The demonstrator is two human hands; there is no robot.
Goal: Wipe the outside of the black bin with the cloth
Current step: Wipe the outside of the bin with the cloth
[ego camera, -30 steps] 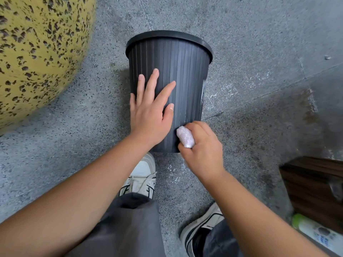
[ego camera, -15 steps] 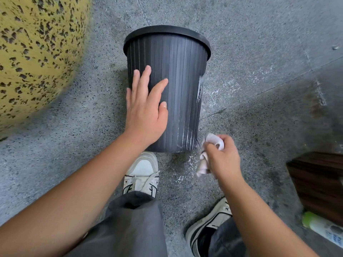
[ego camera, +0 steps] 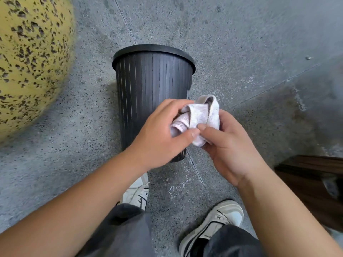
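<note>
The black ribbed bin [ego camera: 150, 86] stands upright on the grey floor, its rim toward the top of the view. A small pale pink-white cloth [ego camera: 199, 115] is bunched up in front of the bin's lower right side, apart from its wall. My left hand [ego camera: 161, 134] grips the cloth's left part with fingers and thumb. My right hand [ego camera: 228, 145] holds the cloth from the right and below. Both hands cover part of the bin's lower wall.
A large yellow speckled rounded object [ego camera: 27, 58] fills the upper left. A dark wooden piece [ego camera: 313, 182] sits at the right edge. My two sneakers [ego camera: 213, 223] and grey trouser legs are on the floor just below the bin.
My left hand left the bin's wall and came over to the cloth. My right hand lifted the cloth off the bin's base, and both hands now hold it together.
</note>
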